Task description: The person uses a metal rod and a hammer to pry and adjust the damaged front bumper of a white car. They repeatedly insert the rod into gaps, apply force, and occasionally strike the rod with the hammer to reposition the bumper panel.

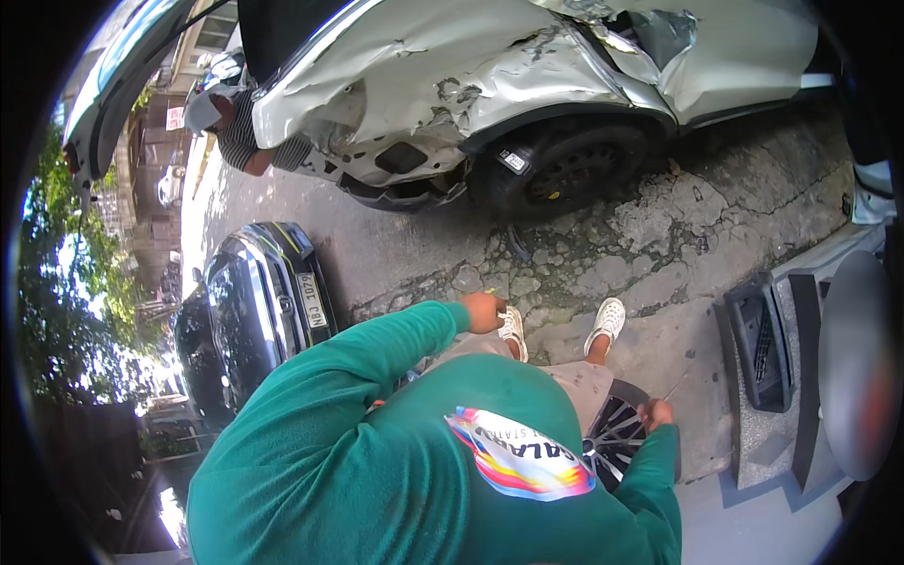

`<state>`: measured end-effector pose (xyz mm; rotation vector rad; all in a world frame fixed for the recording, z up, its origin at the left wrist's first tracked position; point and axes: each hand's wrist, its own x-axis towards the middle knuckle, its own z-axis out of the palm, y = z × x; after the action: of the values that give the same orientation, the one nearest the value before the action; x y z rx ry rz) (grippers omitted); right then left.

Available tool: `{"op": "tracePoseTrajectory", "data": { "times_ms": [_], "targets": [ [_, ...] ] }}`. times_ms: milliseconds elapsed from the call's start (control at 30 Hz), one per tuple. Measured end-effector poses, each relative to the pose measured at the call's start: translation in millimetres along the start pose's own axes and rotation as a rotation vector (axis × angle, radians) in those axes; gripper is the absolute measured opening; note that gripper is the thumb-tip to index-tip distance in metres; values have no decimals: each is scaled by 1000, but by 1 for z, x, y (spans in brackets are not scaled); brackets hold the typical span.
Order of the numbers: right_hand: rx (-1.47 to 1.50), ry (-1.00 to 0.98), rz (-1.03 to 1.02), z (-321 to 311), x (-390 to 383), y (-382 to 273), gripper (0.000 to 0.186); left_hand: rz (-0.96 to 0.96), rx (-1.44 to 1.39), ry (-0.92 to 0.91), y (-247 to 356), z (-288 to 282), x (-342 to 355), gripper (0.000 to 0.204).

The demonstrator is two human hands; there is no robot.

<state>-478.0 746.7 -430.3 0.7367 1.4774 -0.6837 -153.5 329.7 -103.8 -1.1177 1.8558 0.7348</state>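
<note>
My left hand (485, 313) is closed in front of my left knee, above the left white shoe. A tiny yellowish tip shows at its upper edge, too small to name. My right hand (656, 414) is curled at my right side, next to the rim of a black and silver spoked wheel (617, 428). Whether it touches the wheel is unclear, and what its fingers hold, if anything, cannot be made out. Ahead of me stands a white car (405, 85) with a crumpled, torn side panel and a dark wheel (565, 169).
A black car (259, 292) is parked at the left. Near the white car's end, a person in a cap and striped shirt (250, 132) bends down. Cracked, broken concrete (650, 221) lies under the white car. Grey and black car body parts (763, 348) are at the right.
</note>
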Motion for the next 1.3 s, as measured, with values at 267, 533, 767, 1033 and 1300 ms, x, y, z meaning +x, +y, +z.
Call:
{"op": "tracePoseTrajectory", "data": {
  "times_ms": [267, 533, 767, 1033, 1300],
  "targets": [
    [-831, -51, 134, -5, -68, -2, 12, -100, -183, 35, -47, 30, -43, 51],
    [-1651, -7, -153, -17, -66, -76, 16, -138, -329, 178, -94, 36, -61, 50],
    [-1902, -201, -503, 23, -99, -114, 20, -231, -422, 295, -145, 35, -62, 50],
    [-1190, 93, -542, 143, -205, -99, 36, -307, -470, 754, -255, -41, -26, 58],
    [-1246, 271, -535, 218, -234, -58, 46, -98, -146, 1061, -391, -189, 65, 74]
  ]
}}
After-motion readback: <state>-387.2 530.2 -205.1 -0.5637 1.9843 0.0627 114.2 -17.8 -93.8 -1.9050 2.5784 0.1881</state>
